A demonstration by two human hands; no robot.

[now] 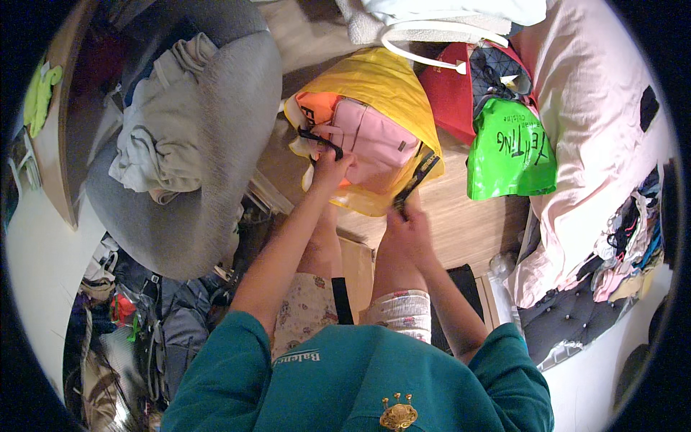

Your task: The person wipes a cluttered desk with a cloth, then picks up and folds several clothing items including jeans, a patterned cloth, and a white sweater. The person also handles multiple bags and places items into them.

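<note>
Below me a yellow bag (372, 67) gapes wide on the wooden floor. Inside it lie a pink zipped bag (378, 135) with a handle and an orange item (317, 107) bearing dark letters. My left hand (336, 168) grips a black strap (322, 139) at the bag's left side; which bag the strap's far end belongs to is hard to tell. At the lower right of the opening, my right hand (409, 229) is closed around another black strap (420, 179), which bears writing and joins the yellow bag. Both hands are slightly blurred.
A grey padded chair (237, 102) holding beige clothing (162, 140) stands left. Right of the yellow bag are a red bag (448, 100) and a bright green plastic bag (510, 156). Pale pink bedding (588, 108) drapes along the right. A dark backpack (183, 324) lies among clutter, lower left.
</note>
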